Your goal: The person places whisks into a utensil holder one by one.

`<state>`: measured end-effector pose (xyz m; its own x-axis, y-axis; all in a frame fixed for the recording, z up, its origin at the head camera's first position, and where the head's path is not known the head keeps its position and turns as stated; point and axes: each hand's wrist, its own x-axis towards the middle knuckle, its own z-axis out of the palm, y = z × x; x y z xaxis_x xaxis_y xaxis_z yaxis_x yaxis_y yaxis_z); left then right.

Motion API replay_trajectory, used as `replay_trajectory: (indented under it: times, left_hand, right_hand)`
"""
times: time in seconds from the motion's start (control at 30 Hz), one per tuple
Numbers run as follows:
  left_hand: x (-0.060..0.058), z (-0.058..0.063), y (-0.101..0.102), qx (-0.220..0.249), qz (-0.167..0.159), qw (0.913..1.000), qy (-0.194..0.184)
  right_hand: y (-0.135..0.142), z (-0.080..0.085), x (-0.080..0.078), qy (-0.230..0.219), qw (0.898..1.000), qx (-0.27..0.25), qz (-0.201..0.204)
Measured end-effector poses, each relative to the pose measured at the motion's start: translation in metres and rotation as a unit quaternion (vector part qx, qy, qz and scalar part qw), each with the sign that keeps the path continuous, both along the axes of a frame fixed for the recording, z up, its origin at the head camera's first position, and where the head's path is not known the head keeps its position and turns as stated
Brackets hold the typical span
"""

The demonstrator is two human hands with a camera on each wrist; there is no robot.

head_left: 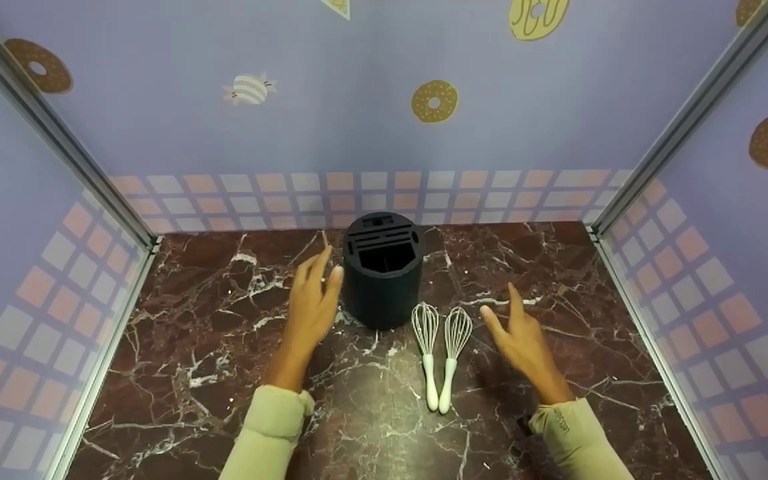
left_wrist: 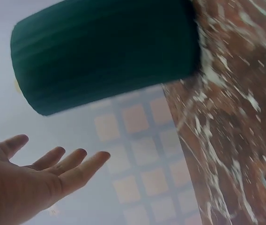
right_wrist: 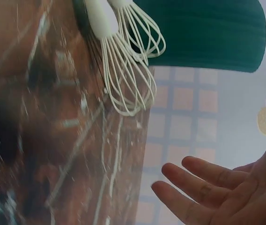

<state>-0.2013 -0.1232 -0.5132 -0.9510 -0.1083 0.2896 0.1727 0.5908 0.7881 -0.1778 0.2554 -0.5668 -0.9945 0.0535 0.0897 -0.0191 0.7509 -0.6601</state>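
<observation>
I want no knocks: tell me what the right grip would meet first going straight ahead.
Probably the back wall; the right grip seems to clear the whisks and green holder, though depth is unclear.

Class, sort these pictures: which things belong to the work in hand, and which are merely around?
Probably part of the work:
dark green holder, by the left hand
left whisk
right whisk, nearest the right hand

Just surroundings:
marbled tabletop
patterned wall
</observation>
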Motion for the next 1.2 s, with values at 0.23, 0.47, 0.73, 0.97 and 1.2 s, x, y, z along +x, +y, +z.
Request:
replay_trajectory:
  times: [0.23,0.47,0.73,0.97,1.2]
  left_hand:
    - [-0.015,0.008,0.019,0.046,-0.019,0.9988,-0.001]
    - [-0.026,0.011,0.028,0.068,-0.006,0.9975,-0.018]
    - [-0.037,0.011,0.033,0.068,0.013,0.9965,-0.047]
    - [-0.041,0.004,0.035,0.074,0.015,0.9953,-0.06]
    - [-0.043,-0.004,0.037,0.078,0.021,0.9948,-0.062]
  right_hand:
    - [-0.011,-0.014,0.006,-0.02,0.998,-0.059,-0.013]
    - [-0.022,-0.031,0.013,-0.062,0.99,-0.121,-0.037]
    - [-0.037,-0.048,0.02,-0.12,0.964,-0.226,-0.07]
    - [-0.05,-0.058,0.026,-0.154,0.95,-0.261,-0.081]
    - [-0.059,-0.064,0.031,-0.162,0.948,-0.264,-0.08]
